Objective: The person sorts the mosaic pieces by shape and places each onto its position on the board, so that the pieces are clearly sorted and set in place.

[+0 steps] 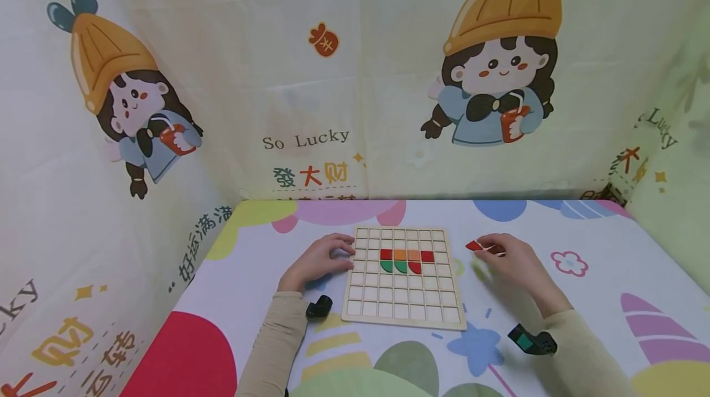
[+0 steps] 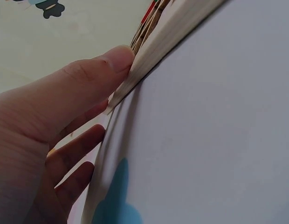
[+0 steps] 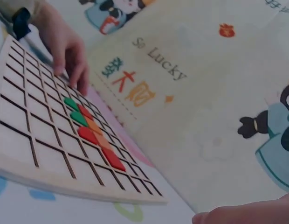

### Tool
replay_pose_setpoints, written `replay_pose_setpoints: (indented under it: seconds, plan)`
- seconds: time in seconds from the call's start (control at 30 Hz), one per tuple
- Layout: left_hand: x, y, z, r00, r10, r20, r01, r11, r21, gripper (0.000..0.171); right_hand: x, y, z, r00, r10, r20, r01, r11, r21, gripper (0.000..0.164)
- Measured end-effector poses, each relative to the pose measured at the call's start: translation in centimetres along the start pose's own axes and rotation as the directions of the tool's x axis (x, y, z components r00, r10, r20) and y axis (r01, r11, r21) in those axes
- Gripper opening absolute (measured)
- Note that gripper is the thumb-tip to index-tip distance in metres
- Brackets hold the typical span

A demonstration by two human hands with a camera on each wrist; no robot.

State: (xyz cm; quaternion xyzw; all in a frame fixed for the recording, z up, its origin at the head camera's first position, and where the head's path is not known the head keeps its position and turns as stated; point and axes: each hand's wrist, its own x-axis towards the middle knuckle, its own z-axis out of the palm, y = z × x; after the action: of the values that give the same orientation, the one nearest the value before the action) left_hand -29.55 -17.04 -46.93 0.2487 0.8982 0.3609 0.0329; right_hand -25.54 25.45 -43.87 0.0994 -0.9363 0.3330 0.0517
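A wooden grid board (image 1: pixel 407 325) lies on the table. In its upper half is a row of red and orange square tiles (image 1: pixel 400 254). Directly below them sit two green quarter-round tiles (image 1: pixel 386 266) and a red quarter-round tile (image 1: pixel 415 267). My left hand (image 1: pixel 317 259) touches the board's left edge with thumb and fingertips; the left wrist view shows the thumb (image 2: pixel 95 77) against the wooden side. Right of the board, my right hand (image 1: pixel 513 264) pinches a small red tile (image 1: pixel 473 245) between thumb and fingers, its pointed end showing.
A colourful printed cloth (image 1: pixel 255 249) covers the table. Behind and at the sides hangs a pale curtain (image 1: pixel 399 169) with cartoon figures and lettering. Black wrist devices sit by the left sleeve (image 1: pixel 272 341) and the right sleeve (image 1: pixel 588 354).
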Motion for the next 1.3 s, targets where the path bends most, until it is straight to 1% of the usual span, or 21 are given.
replay_pose_setpoints:
  seconds: [0.13,0.2,0.27,0.4,0.6,0.7,0.87,1.03,1.13,1.23,1.3]
  plan:
    - [0.0,-0.1,-0.1,1.0,0.012,-0.003,-0.012,1.0,0.003,0.021,-0.3,2.0,-1.1,0.995,0.086,0.043,-0.085,0.996,-0.026,0.047]
    - [0.0,-0.1,-0.2,1.0,0.012,-0.003,-0.012,1.0,0.004,0.021,-0.5,2.6,-1.3,0.992,0.107,0.062,-0.105,0.994,-0.035,0.05]
    - [0.0,-0.1,-0.2,1.0,0.013,-0.003,-0.013,1.0,0.003,0.022,-0.6,2.9,-1.3,0.992,0.109,0.066,-0.106,0.993,-0.041,0.051]
    - [0.0,-0.1,-0.3,1.0,0.013,-0.007,-0.013,1.0,-0.004,0.021,-0.2,3.1,-0.7,0.996,0.075,0.053,-0.073,0.996,-0.053,0.049]
    - [-0.1,-0.1,-0.4,1.0,0.007,-0.008,-0.007,1.0,-0.008,0.021,0.8,2.7,0.4,0.999,0.027,0.039,-0.025,0.998,-0.051,0.046]
    - [-0.1,0.0,-0.4,1.0,0.006,-0.003,-0.006,1.0,-0.011,0.022,1.1,2.5,0.8,0.999,-0.02,0.035,0.022,0.999,-0.038,0.045]
    - [-0.2,0.1,-0.3,1.0,0.01,0.003,-0.01,1.0,-0.012,0.022,1.4,2.3,1.1,0.992,-0.115,0.055,0.116,0.993,-0.017,0.048]
    - [-0.2,0.2,-0.2,1.0,0.02,0.003,-0.02,1.0,-0.019,0.022,1.3,2.2,1.3,0.983,-0.168,0.073,0.17,0.985,-0.026,0.042]
    - [-0.2,0.3,-0.2,1.0,0.025,0.006,-0.025,1.0,-0.016,0.023,1.2,2.1,1.4,0.985,-0.163,0.06,0.166,0.986,-0.032,0.036]
    - [-0.2,0.4,-0.2,1.0,0.028,0.009,-0.027,1.0,-0.012,0.023,1.1,2.1,1.5,0.991,-0.125,0.048,0.127,0.991,-0.039,0.034]
    - [-0.2,0.4,-0.2,1.0,0.029,0.009,-0.028,1.0,-0.013,0.023,1.1,2.0,1.5,0.994,-0.094,0.048,0.095,0.995,-0.037,0.036]
